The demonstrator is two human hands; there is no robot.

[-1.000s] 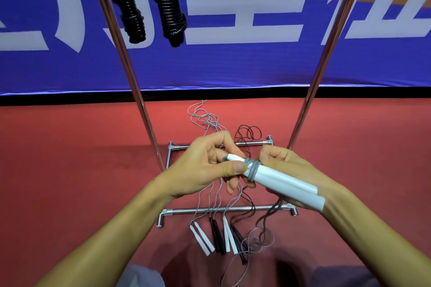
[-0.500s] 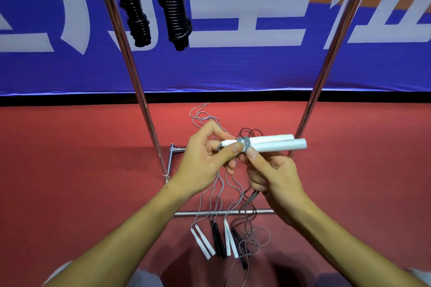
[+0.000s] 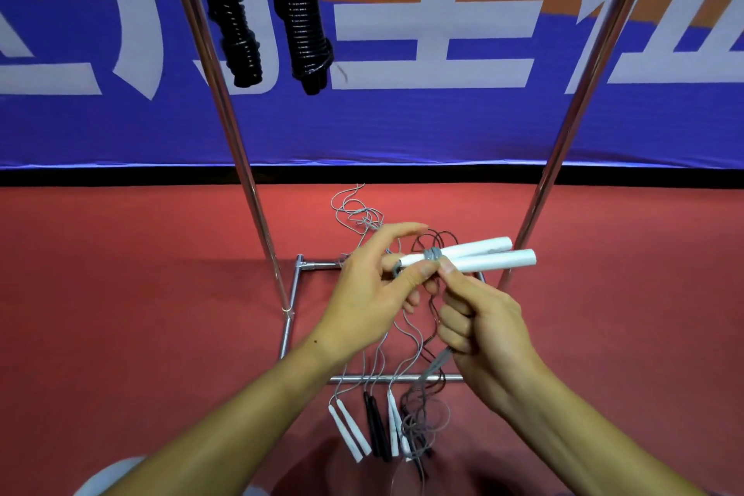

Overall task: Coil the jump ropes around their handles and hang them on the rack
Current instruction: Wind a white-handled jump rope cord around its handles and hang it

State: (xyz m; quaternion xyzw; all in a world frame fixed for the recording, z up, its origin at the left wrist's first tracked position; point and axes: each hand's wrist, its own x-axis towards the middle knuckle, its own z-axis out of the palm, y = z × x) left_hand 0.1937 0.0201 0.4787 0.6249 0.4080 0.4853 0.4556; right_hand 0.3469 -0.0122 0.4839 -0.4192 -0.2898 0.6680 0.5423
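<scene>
Handles (image 3: 475, 256) held between both our hands, in front of the rack (image 3: 245, 189).
Our left hand (image 3: 374, 294) pinches the white pair's left end, fingers partly curled; our right hand (image 3: 483, 330), closed, grips the grey rope (image 3: 437, 364) trailing below, thumb at the coil (image 3: 431, 254). Two black coiled ropes (image 3: 300, 20) hang above.

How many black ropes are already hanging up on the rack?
2. One coiled black rope hangs near the rack's left pole; the other coiled rope hangs just right of it. More could hang above the picture's top edge.
</scene>
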